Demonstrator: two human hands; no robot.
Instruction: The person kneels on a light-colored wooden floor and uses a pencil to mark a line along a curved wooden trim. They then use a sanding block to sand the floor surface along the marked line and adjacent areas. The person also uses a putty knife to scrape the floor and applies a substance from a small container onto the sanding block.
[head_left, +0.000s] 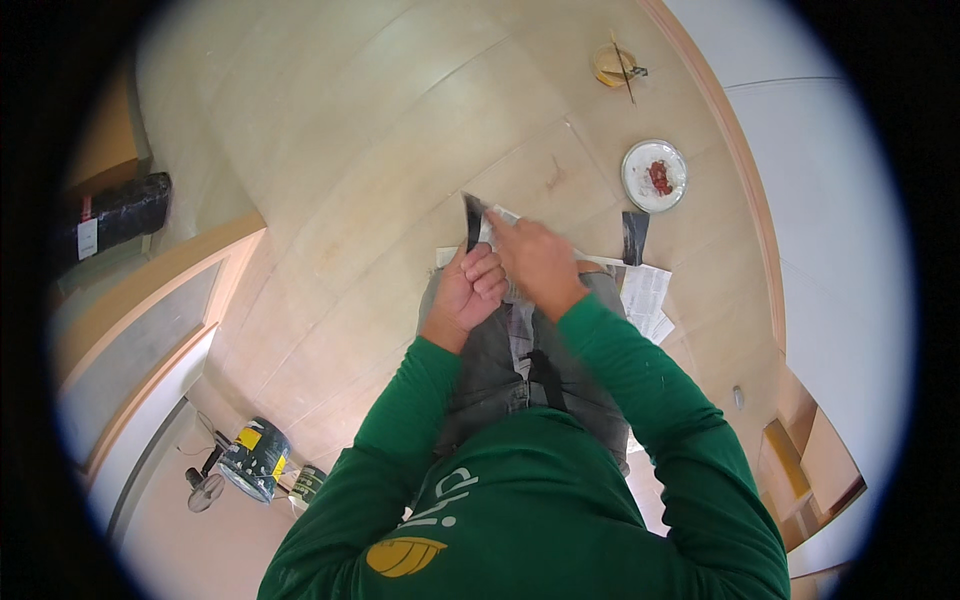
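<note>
My left hand (467, 293) is closed around the lower end of a thin, dark, slightly curved flat piece (473, 220), which points up and away from me. I cannot make out whether it is a spreader blade or a stiff sheet. My right hand (535, 262), smeared by motion, is just to the right, with a finger reaching toward the piece's upper edge. Whether it grips anything is not clear. Newspaper (645, 290) lies under and beside my legs. A black flat piece (634, 237) rests at its right edge. Beyond that sits a round dish (640, 192) of white paste with a red dab.
A shallow yellowish container (606, 66) with a thin stick across it stands at the far right. Paint-stained buckets (254, 462) and a small fan (205, 492) are at the lower left. A black-wrapped roll (130, 212) lies at the left near wood-framed panels (150, 310). A pale wall curves along the right.
</note>
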